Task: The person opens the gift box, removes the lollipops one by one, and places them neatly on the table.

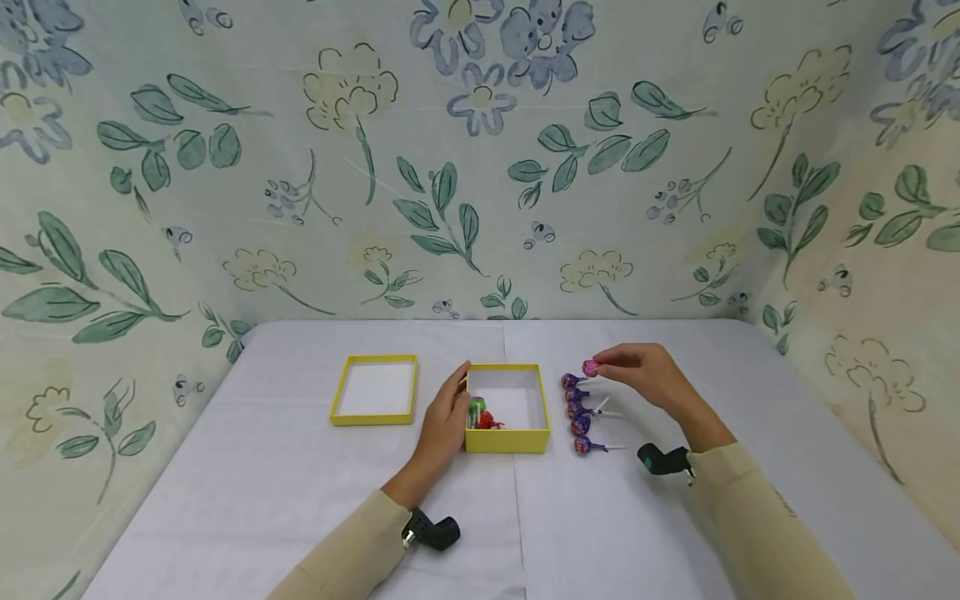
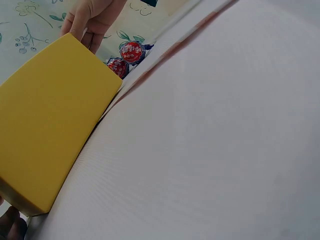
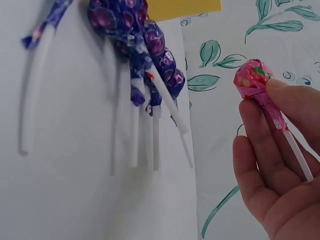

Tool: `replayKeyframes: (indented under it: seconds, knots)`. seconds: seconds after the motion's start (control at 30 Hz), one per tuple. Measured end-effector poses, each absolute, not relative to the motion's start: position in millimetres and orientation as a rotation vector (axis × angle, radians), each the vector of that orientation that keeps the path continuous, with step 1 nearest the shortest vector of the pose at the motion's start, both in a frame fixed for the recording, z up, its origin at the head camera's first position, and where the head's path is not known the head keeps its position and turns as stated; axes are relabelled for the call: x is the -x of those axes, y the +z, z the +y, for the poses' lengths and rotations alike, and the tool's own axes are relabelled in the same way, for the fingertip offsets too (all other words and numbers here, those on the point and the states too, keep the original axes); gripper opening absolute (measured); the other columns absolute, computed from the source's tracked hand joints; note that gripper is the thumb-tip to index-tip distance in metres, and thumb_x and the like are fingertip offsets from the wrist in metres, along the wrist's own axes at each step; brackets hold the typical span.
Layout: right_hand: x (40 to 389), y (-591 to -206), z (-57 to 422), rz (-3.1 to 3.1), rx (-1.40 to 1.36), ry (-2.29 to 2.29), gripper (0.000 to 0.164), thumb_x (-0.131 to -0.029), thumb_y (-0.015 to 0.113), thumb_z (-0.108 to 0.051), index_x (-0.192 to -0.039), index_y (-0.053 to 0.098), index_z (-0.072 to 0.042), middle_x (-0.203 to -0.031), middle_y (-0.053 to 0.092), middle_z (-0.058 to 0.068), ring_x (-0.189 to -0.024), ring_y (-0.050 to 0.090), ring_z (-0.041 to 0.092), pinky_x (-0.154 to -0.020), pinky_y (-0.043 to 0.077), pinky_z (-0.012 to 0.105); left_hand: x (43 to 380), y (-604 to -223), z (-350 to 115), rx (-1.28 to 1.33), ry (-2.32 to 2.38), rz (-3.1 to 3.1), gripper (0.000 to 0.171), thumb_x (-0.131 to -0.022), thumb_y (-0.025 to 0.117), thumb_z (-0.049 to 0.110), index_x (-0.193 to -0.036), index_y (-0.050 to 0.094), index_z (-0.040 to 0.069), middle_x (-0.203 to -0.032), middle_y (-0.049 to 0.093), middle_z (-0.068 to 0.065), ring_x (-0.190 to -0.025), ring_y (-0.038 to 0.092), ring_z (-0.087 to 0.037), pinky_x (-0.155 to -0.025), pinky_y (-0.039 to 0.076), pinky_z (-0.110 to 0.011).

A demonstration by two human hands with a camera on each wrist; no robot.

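Note:
My right hand [image 1: 647, 372] pinches a pink-wrapped lollipop [image 3: 253, 81] between thumb and fingers, its white stick lying over the palm. In the head view this lollipop is held just past the far end of a column of purple-wrapped lollipops [image 1: 581, 426], whose sticks point right. My left hand [image 1: 446, 419] holds the left side of an open yellow box [image 1: 507, 442]. Inside the box, near its front left corner, lie a green-wrapped lollipop [image 1: 477, 405] and a red-wrapped one [image 1: 487, 421]. The left wrist view shows mostly the box's yellow outer wall, with only a bit of the left fingers.
A yellow-rimmed box lid [image 1: 373, 420] lies on the table left of the left hand, its white inside facing up. White cloth [image 1: 300, 500] covers the table. A flower-patterned fabric [image 1: 480, 233] hangs behind and at both sides.

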State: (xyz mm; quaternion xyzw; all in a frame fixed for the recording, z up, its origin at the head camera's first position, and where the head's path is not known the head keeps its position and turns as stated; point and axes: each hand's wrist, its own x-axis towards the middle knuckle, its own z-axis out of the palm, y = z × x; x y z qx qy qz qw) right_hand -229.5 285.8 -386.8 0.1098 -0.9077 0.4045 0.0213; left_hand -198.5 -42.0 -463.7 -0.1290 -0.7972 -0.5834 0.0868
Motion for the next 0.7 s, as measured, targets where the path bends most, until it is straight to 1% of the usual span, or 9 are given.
replayKeyframes:
  seconds: [0.17,0.33,0.43,0.57,0.7]
  knots:
    - [232,-391,297,-2.827,-0.269,1.286,0.032,-0.089,0.069,-0.034,-0.115,0.07,-0.014,-0.114,0.068,0.005,-0.107,0.062,0.025,-0.094,0.05,0.047,196,-462,-43,0.37,-1.736,-2.385,0.048,-0.104,0.037,0.02,-0.151,0.033,0.027,-0.151,0.035,0.01,-0.137,0.036,-0.013,-0.113,0.031,-0.037]
    - [234,-394,307,-2.848,-0.203,1.313,0.039,-0.088,0.068,-0.041,-0.116,0.07,-0.014,-0.119,0.066,0.007,-0.113,0.058,0.029,-0.099,0.045,0.053,197,-461,-43,0.38,-1.736,-2.376,0.048,-0.104,0.037,0.019,-0.15,0.033,0.027,-0.151,0.036,0.01,-0.137,0.036,-0.012,-0.113,0.031,-0.037]
    - [235,-396,313,-2.865,-0.151,1.324,0.042,-0.087,0.068,-0.044,-0.117,0.07,-0.014,-0.122,0.065,0.009,-0.116,0.056,0.031,-0.1,0.041,0.058,198,-462,-44,0.384,-1.735,-2.373,0.048,-0.103,0.038,0.019,-0.149,0.034,0.03,-0.15,0.036,0.01,-0.136,0.037,-0.012,-0.113,0.031,-0.036]
    - [235,-398,319,-2.894,-0.075,1.326,0.044,-0.087,0.068,-0.046,-0.117,0.07,-0.014,-0.125,0.063,0.011,-0.12,0.051,0.033,-0.1,0.039,0.061,199,-464,-43,0.388,-1.73,-2.373,0.048,-0.103,0.038,0.018,-0.15,0.034,0.028,-0.15,0.036,0.009,-0.136,0.037,-0.013,-0.113,0.032,-0.037]
    - [236,-402,324,-2.916,-0.008,1.313,0.046,-0.086,0.069,-0.047,-0.117,0.07,-0.013,-0.127,0.061,0.012,-0.123,0.047,0.034,-0.101,0.039,0.06,199,-464,-43,0.386,-1.726,-2.376,0.048,-0.103,0.038,0.019,-0.15,0.035,0.023,-0.15,0.037,0.008,-0.136,0.038,-0.014,-0.112,0.032,-0.037]
